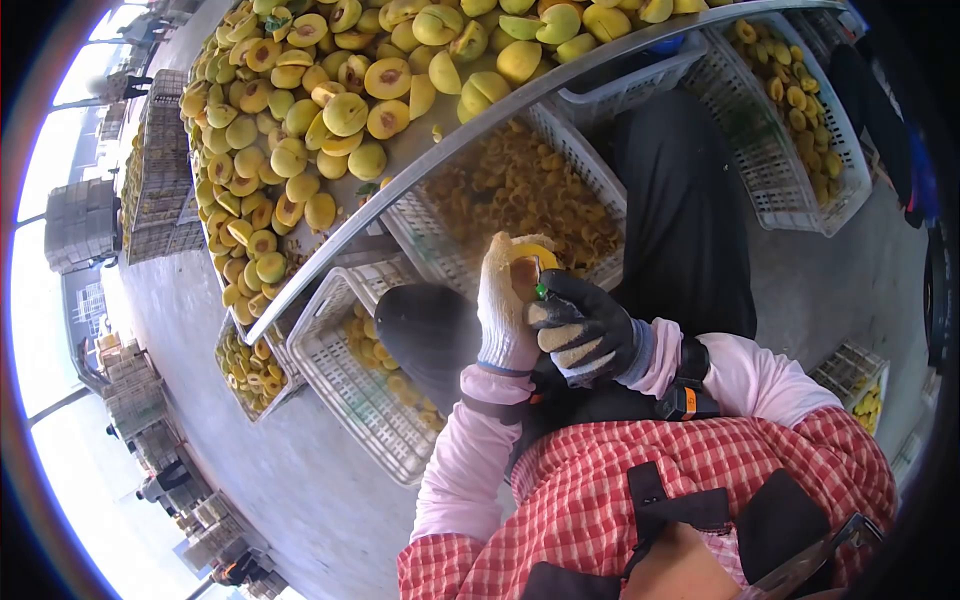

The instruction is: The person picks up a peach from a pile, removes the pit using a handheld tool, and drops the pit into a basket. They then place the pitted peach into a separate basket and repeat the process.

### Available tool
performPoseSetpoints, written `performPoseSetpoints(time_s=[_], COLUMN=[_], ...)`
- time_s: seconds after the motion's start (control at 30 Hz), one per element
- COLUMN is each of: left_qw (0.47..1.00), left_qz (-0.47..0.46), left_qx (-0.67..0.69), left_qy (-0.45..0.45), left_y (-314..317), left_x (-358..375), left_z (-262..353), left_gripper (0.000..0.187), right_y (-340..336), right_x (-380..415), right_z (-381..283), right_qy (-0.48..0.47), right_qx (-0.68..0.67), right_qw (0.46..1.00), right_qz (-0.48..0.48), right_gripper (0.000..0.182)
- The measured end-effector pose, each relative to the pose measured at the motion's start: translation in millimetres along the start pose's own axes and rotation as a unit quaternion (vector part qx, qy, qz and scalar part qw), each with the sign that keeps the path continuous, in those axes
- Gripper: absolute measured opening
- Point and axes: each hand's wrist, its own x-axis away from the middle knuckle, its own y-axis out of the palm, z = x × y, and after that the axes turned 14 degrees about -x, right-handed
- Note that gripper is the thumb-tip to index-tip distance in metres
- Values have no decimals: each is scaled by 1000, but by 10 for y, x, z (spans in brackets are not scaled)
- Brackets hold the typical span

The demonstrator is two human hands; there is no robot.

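One peach half (532, 262) sits at frame centre — cupped in the left hand (505, 305), fingers curled around its skin. At its 4 o'clock the right hand (585, 330) is clenched on a green-tipped tool (541, 291). Probably light, soft, slippery — best cradled by the rind.

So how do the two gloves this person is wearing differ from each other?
The left hand wears a pale cream knit glove; the right hand wears a glove that is mostly black with light patches. The left hand cups a yellow peach from behind; the right hand presses a small green-handled tool against it. Both meet pink sleeves.
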Motion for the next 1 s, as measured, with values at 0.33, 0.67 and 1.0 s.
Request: performPoseSetpoints(time_s=[0.33, 0.67, 1.0], left_qw=[816, 597, 491], left_qz=[296, 418, 319], left_qx=[-384, -624, -809], left_qy=[314, 282, 49], left_y=[-324, -628, -499], left_x=[345, 180, -1357], left_z=[147, 1068, 1997], left_gripper=[37, 37, 71], right_y=[130, 164, 349], right_x=[65, -54, -56], right_z=[-149, -139, -225], right_qy=[-65, -91, -236], right_qx=[63, 165, 285], right_qw=[994, 965, 868], right_qz=[55, 182, 330], right_gripper=[51, 53, 52])
